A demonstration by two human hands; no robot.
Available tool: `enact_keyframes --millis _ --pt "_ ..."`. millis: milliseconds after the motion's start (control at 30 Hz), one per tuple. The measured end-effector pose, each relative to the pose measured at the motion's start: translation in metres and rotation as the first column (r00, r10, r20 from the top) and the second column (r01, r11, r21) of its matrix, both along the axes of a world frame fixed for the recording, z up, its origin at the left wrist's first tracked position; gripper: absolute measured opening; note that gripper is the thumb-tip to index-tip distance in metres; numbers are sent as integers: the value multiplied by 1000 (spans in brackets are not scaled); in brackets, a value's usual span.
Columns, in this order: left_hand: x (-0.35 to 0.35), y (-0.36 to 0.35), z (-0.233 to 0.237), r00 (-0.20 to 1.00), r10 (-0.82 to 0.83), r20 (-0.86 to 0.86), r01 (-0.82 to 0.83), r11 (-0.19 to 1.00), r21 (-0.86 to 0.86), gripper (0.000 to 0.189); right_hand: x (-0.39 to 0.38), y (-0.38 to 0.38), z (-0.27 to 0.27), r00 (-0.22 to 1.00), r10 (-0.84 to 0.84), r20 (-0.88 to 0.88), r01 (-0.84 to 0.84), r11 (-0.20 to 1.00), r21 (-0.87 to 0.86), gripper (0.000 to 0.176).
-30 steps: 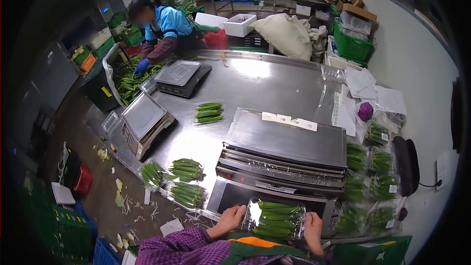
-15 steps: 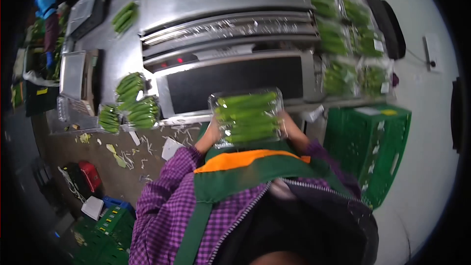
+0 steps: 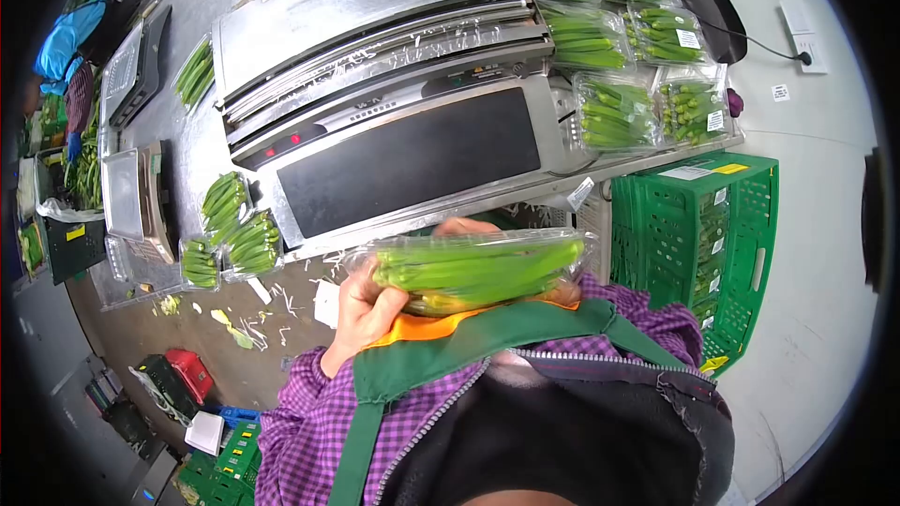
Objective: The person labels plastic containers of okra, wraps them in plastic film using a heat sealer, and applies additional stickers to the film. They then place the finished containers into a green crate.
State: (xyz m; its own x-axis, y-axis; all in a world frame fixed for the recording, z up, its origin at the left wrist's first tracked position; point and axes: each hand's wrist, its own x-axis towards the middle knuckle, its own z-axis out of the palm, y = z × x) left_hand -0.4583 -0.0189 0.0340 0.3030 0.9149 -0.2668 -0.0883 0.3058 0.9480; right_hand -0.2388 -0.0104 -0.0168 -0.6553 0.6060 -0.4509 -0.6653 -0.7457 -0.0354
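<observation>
A clear-wrapped pack of green pods [image 3: 483,265] is tilted in front of my chest, its near side turned up. My left hand [image 3: 364,311] grips the pack's left end with bent fingers. Behind the pack's upper edge show blurred fingers [image 3: 466,226], apparently of my right hand, mostly hidden by the pack. Beyond it lies the wrapping machine's black plate [image 3: 412,161]. Several unwrapped trays of pods [image 3: 251,242] stand left of the machine. Wrapped, labelled packs [image 3: 614,112] lie in rows on its right.
Two scales [image 3: 125,192] stand at the left of the steel table [image 3: 192,145]. A green crate [image 3: 694,225] holding packs is at the right. Another person's blue sleeve [image 3: 70,37] shows at the upper left. Crates and scraps lie on the floor [image 3: 300,319].
The pack has tilted from facing up, and the fingers behind it have moved to its far edge. The view has turned, so the machine appears slanted and farther left.
</observation>
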Motion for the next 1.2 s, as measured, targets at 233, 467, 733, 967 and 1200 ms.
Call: enact_keyframes --millis 233,467,733,967,1200 --pt "20 19 -39 928 352 -121 -370 833 -413 42 38 28 -20 953 -270 -135 292 940 176 40" --pt "54 53 -92 872 475 -120 -463 879 116 49 59 51 -58 199 -631 750 -170 731 661 46" --pt "-87 -36 -109 238 925 -296 -876 336 347 22 82 40 -75 -96 -720 687 -419 655 628 43" --pt "-248 -3 -116 -11 830 -557 -643 421 640 35 104 21 -97 -35 -673 739 -124 736 665 33" --pt "-425 84 -209 -28 325 -945 -369 876 311 68 38 -51 -82 -102 -539 836 40 837 545 21"
